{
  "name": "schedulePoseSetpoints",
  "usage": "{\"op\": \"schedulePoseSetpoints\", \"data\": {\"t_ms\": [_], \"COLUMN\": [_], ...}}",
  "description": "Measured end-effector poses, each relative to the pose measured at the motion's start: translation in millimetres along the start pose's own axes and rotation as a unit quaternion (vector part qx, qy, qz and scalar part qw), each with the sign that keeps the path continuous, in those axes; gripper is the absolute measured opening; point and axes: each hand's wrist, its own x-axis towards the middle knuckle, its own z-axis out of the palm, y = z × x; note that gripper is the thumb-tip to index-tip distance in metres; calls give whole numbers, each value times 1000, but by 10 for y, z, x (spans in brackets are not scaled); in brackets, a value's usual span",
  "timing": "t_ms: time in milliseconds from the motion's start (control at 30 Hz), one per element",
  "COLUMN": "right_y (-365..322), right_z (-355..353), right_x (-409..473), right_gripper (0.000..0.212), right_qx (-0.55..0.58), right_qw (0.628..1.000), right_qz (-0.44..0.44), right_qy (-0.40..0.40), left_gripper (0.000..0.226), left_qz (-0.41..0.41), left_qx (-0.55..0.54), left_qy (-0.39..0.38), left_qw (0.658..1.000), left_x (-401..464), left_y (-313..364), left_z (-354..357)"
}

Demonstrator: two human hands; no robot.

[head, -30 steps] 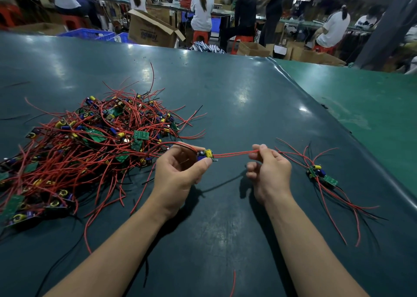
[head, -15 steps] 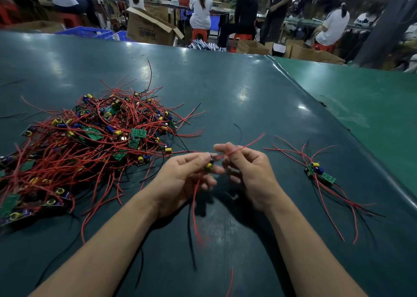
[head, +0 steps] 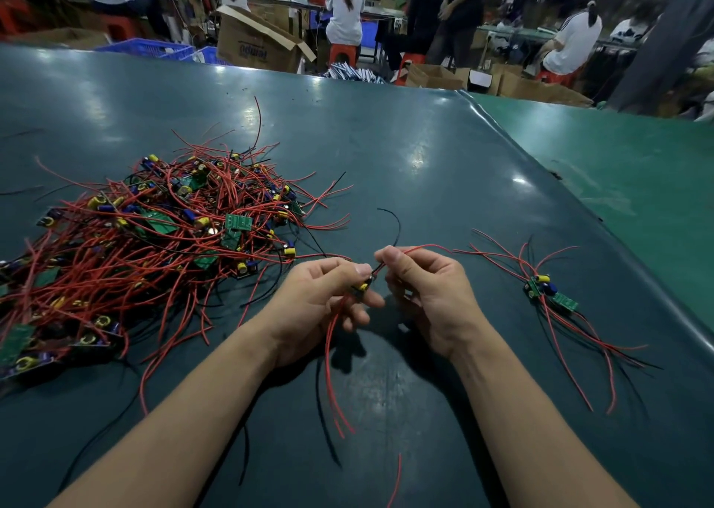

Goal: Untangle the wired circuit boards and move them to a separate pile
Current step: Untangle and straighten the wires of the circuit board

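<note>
- A second ago the person's two hands were apart with one red lead drawn taut between them; now they have come close together, and the red and black leads hang slack below the left hand (head: 320, 306).
- The small wired circuit board with a yellow capacitor (head: 363, 286) has come clear of the big tangled heap of red-wired green boards (head: 154, 245) at the left of the dark green tabletop (head: 425, 152). One red lead running from the heap towards the left hand may still tie it there; the view does not settle that.
- This suggests the untangling of this board is nearly done, and what remains is to carry it to the small separate pile of freed boards (head: 548, 295), which lies well apart to the right.
- The left hand's fingers (head: 359, 270) are closed on the board, thumb above and the others curled beneath, with its leads trailing down towards the tabletop.
- The right hand (head: 432, 295) sits just beside the left; its thumb and forefinger are pinched together on a red lead close to the board, and the lead arcs away to the right. A thin black lead curls up behind the fingertips.
- Neither hand touches the heap or the separate pile.
</note>
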Motion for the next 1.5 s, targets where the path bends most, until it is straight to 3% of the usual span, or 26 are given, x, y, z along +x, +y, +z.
{"op": "schedulePoseSetpoints", "data": {"t_ms": [333, 633, 800, 1167, 1500], "right_y": [-36, -22, -4, -9, -44], "right_z": [-61, -22, -45, -38, -57], "right_x": [-28, 2, 47, 79, 100], "right_gripper": [28, 10, 12, 4, 11], "right_qx": [9, -21, -9, 74, 126], "right_qw": [992, 998, 988, 979, 957], "right_qz": [14, -30, -70, -78, -108], "right_qy": [-124, 41, 140, 171, 240], "left_gripper": [20, 16, 21, 19, 21], "left_qz": [11, 9, 9, -5, -7], "left_qx": [6, 21, 30, 51, 64], "left_qy": [-6, -36, -53, -96, -126], "left_qw": [1000, 999, 998, 994, 990], "left_x": [14, 1, -10, -18, -23], "left_y": [-8, -7, 0, -2, 10], "left_z": [-20, -33, -22, -74, -90]}}
